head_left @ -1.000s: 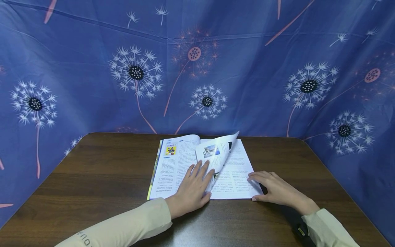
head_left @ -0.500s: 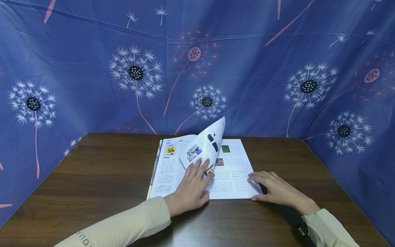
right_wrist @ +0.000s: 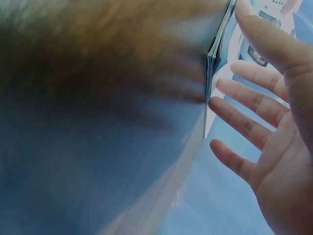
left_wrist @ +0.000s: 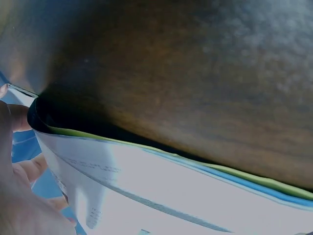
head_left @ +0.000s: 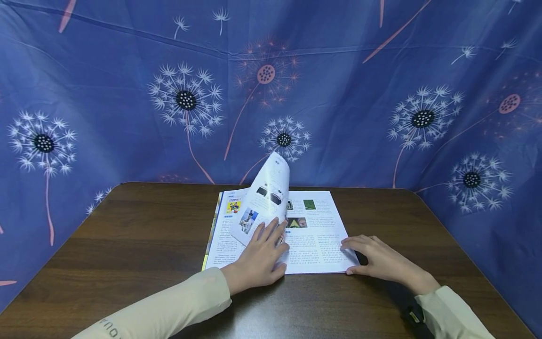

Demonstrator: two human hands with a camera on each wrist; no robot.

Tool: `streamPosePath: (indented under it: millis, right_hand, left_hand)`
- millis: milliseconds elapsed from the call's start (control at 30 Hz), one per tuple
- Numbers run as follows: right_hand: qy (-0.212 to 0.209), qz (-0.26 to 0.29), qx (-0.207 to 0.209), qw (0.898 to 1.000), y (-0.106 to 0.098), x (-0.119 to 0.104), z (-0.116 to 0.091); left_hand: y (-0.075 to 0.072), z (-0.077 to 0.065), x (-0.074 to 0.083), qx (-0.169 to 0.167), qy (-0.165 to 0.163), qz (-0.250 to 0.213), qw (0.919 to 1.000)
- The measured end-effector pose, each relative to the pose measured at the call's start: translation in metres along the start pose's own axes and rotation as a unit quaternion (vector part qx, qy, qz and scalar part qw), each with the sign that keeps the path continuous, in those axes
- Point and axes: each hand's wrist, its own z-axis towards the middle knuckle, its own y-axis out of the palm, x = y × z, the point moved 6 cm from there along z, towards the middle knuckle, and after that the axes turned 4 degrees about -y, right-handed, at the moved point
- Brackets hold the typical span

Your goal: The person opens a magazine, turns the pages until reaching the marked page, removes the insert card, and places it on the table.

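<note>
An open magazine (head_left: 311, 256) lies on the table, with printed text and small pictures. One curled page (head_left: 264, 197) stands up from its middle and leans over the left side. My left hand (head_left: 262, 256) rests with fingers spread over the base of that page, near the spine. In the left wrist view, fingers (left_wrist: 32, 169) of this hand show beside the magazine's lower edge (left_wrist: 161, 169). My right hand (head_left: 377, 259) rests at the lower right corner, fingertips on the page edge and thumb low beside it. In the right wrist view its fingers (right_wrist: 252, 98) are spread and fairly straight.
The brown wooden table (head_left: 139, 235) extends around the magazine on both sides. A blue cloth (head_left: 338, 141) with dandelion prints hangs behind it. A small dark device (head_left: 415, 315) sits at the right wrist by the sleeve.
The lifted page has swung from right to left, uncovering pictures on the right-hand page. The left hand has shifted slightly left. My right hand has stayed nearly still.
</note>
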Motion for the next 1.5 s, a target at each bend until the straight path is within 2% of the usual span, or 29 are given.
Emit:
streamPosePath:
  millis: [500, 833, 1333, 1500]
  right_hand:
    - [-0.020, 0.006, -0.004, 1.000, -0.001, -0.001, -0.001]
    - [-0.057, -0.004, 0.025, 0.998, -0.005, -0.002, 0.000]
    - [-0.035, -0.030, 0.061, 0.997, -0.011, 0.000, 0.003]
    - [-0.042, -0.039, 0.089, 0.994, -0.015, 0.000, 0.004]
  left_hand:
    - [0.005, -0.005, -0.004, -0.070, 0.009, -0.021, 0.9973]
    - [0.006, -0.008, -0.007, -0.053, 0.031, 0.008, 0.9981]
    - [0.009, -0.008, -0.010, -0.052, 0.040, 0.014, 0.9977]
    - [0.010, -0.007, -0.009, -0.055, 0.037, 0.018, 0.9976]
